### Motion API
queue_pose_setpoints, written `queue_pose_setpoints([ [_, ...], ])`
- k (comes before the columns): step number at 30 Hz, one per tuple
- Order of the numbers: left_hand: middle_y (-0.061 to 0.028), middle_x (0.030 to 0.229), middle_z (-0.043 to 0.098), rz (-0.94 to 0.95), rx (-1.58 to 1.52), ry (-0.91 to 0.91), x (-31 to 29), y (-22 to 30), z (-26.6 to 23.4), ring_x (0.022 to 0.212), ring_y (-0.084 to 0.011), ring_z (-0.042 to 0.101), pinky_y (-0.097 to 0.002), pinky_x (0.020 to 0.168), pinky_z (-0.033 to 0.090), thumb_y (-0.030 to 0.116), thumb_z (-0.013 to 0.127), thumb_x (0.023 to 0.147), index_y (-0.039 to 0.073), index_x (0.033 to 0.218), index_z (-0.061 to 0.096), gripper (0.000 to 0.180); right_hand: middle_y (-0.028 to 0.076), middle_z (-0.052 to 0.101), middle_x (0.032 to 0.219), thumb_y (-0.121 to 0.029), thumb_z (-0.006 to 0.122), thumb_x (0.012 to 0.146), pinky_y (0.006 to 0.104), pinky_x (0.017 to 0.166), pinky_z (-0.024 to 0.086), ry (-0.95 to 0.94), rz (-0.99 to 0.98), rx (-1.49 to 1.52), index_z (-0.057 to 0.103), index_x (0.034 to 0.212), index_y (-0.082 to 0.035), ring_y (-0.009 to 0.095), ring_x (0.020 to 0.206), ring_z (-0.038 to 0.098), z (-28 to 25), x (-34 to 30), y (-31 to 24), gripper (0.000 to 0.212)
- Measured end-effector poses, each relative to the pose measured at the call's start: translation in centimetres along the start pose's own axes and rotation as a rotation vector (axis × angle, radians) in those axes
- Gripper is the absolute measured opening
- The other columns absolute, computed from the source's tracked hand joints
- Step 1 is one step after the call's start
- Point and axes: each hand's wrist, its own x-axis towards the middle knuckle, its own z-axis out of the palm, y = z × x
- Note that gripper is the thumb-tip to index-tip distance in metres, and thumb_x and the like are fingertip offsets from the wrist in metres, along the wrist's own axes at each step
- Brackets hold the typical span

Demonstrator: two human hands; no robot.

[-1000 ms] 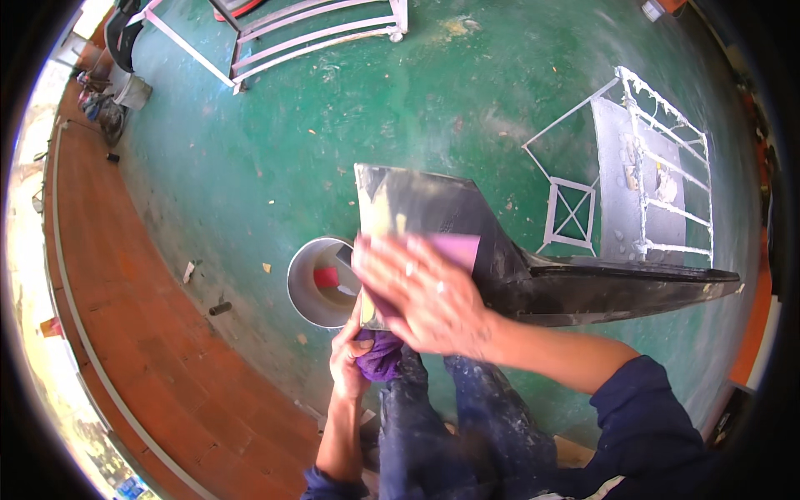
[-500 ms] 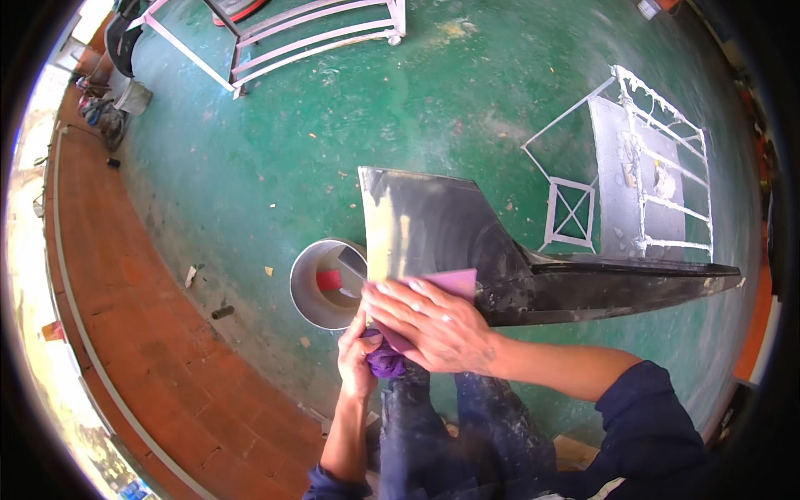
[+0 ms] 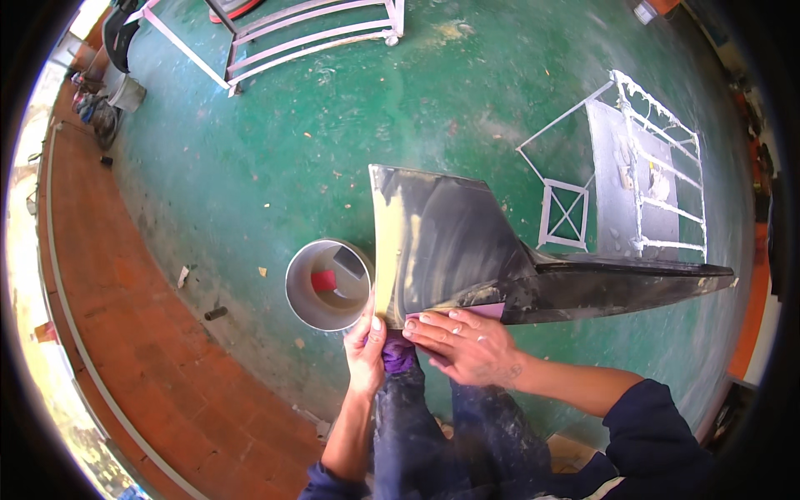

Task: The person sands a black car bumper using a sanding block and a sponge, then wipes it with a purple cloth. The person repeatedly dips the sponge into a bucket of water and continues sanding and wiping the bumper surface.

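A dark, fin-shaped car body panel (image 3: 446, 229) with a long narrow arm to the right lies in front of me. Pale filler shows along its left edge, and wet, cloudy streaks cover its face. At the near left corner my left hand (image 3: 365, 350) grips the panel, thumb on top. A bunched purple cloth (image 3: 399, 357) sits beside that hand, under the panel's near edge. My right hand (image 3: 467, 346) presses a purple sheet of sandpaper (image 3: 487, 310) flat against the near part of the panel, fingers pointing left.
Left of the panel stands a grey bucket (image 3: 297, 287) holding water, a red piece and a grey sheet. White-coated metal racks (image 3: 658, 183) stand at the right, and a pinkish metal frame (image 3: 312, 37) at the far side. Small debris dots the green floor (image 3: 275, 167).
My right hand and the sandpaper have slid right and nearer to me, off the panel's left edge. More filler and streaks now show. The panel sits slightly further right.
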Motion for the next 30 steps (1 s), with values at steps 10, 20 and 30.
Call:
queue_pose_setpoints([
  [10, -0.0092, 0.142, 0.058, 0.001, 0.004, 0.066, 0.2, 0.1, 0.9, 0.128, -0.0149, 0.054, -0.0319, 0.111, 0.04, 0.02, 0.053, 0.109, -0.005, 0.151, 0.045, 0.05, 0.014, 0.044, 0.159, -0.03, 0.058, 0.097, 0.0492, 0.122, 0.028, 0.372, 0.256, -0.188, 0.049, 0.15, -0.004, 0.03, 0.148, 0.039, -5.8, 11.8, 2.7, 0.06],
  [20, -0.0156, 0.157, 0.046, 0.095, 0.145, -0.009, 0.9, 1.3, 2.0, 0.143, -0.0208, 0.043, -0.0347, 0.12, 0.029, 0.018, 0.054, 0.108, -0.006, 0.152, 0.042, 0.052, 0.007, 0.038, 0.163, -0.017, 0.079, 0.07, 0.0535, 0.12, 0.027, 0.083, 0.425, -0.149, 0.046, 0.156, -0.019, 0.033, 0.15, 0.034, -5.4, 5.3, -1.8, 0.092],
  [30, -0.015, 0.156, 0.047, 0.072, 0.116, -0.053, 0.8, 1.5, 1.8, 0.137, -0.0196, 0.047, -0.035, 0.117, 0.033, 0.017, 0.054, 0.108, -0.005, 0.153, 0.043, 0.051, 0.008, 0.04, 0.162, -0.009, 0.069, 0.075, 0.0583, 0.118, 0.028, 0.107, 0.454, -0.209, 0.046, 0.156, -0.023, 0.039, 0.149, 0.035, -6.3, 7.4, -2.2, 0.085],
])
